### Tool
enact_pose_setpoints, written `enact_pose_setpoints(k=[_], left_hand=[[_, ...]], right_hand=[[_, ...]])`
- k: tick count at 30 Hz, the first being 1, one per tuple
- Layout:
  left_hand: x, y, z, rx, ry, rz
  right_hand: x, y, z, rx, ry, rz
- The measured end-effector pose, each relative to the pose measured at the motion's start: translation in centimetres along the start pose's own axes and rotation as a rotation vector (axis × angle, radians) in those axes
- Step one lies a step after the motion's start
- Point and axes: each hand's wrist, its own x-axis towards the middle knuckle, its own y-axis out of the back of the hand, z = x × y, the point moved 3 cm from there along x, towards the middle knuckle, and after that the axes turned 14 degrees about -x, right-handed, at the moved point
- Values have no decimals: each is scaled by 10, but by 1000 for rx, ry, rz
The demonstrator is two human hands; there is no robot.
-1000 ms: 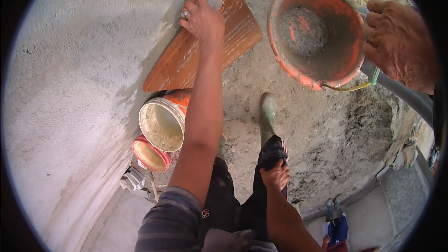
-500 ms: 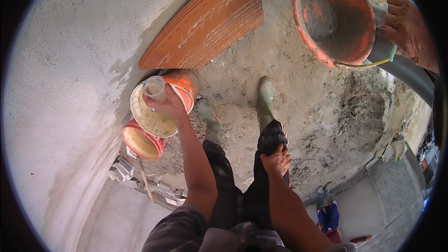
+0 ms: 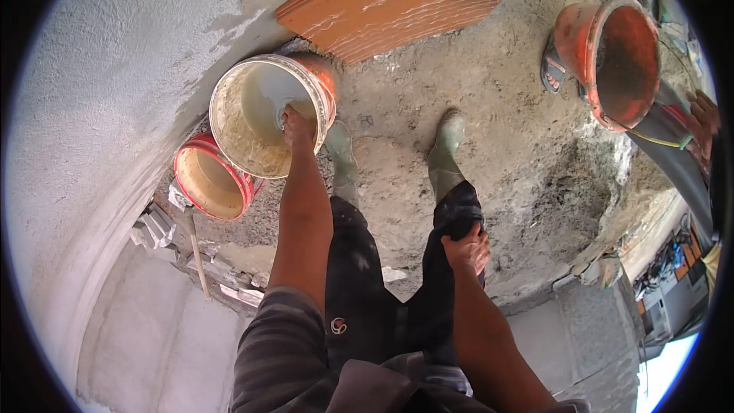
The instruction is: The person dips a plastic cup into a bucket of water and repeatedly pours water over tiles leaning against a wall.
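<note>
My left hand (image 3: 297,127) reaches down into the pale-rimmed bucket (image 3: 264,149), at the water (image 3: 277,93). Its fingers look closed, but whatever they hold is hidden in the cloudy water, which shows ripples. My right hand (image 3: 466,249) is wrapped round the knee of my dark trousers (image 3: 456,210). Beside the first bucket, a smaller red-rimmed bucket (image 3: 210,182) leans, with a pale coated inside.
A patterned orange-brown panel (image 3: 397,0) lies beside the rough wall (image 3: 145,61). At the upper right, another person's hand (image 3: 702,124) is by the handle of an orange bucket (image 3: 625,65); a sandalled foot (image 3: 552,67) is behind. Rubble and a stick (image 3: 199,260) lie lower left.
My left hand has moved from the panel into the pale-rimmed bucket; the clear cup it held no longer shows. The other person's orange bucket has shifted right and tilted. My right hand stays on the knee.
</note>
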Motion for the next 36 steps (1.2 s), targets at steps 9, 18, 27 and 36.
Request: enact_pose_setpoints(k=[9,18,27,36], left_hand=[[41,-30,-21,-421,-138,98],[-50,97,55,-883,-443,429],[-86,162,174,-783,-654,633],[-66,165,193,-507,-799,807]], right_hand=[[-3,8,-4,-95,11,1],[-1,11,-4,-6,-10,-37],[3,9,5,32,12,-74],[6,7,14,94,28,-100]])
